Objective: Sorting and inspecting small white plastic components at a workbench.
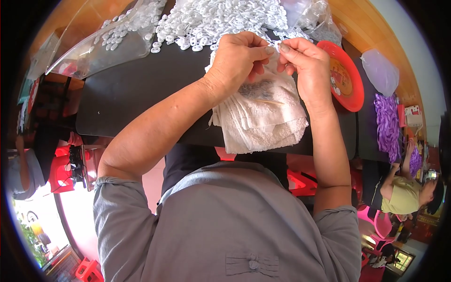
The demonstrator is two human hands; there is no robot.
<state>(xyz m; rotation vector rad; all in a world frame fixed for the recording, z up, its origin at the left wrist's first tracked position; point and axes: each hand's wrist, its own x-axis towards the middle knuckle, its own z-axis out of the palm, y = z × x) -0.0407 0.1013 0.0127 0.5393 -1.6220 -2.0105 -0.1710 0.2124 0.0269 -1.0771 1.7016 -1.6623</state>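
Note:
My left hand (237, 58) and my right hand (307, 61) are raised close together above a folded whitish towel (258, 134) at the table's near edge. Thumb and forefinger are pinched on each hand. A tiny white piece (277, 46) shows at my right fingertips, like the ones in the pile. What my left fingertips hold, if anything, is too small to tell. Under my hands, a patch of thin dark bits (257, 90) and a slim pale stick (268, 101) lie on the towel. Beyond my hands spreads a large heap of small white oval pieces (221, 21).
A red oval dish (358, 89) with small items inside stands right of my right hand. Clear plastic bags (101, 51) with white pieces lie at far left. Purple strands (387, 124) hang at the right, where a person in yellow (404, 195) sits. The table (155, 89) is black.

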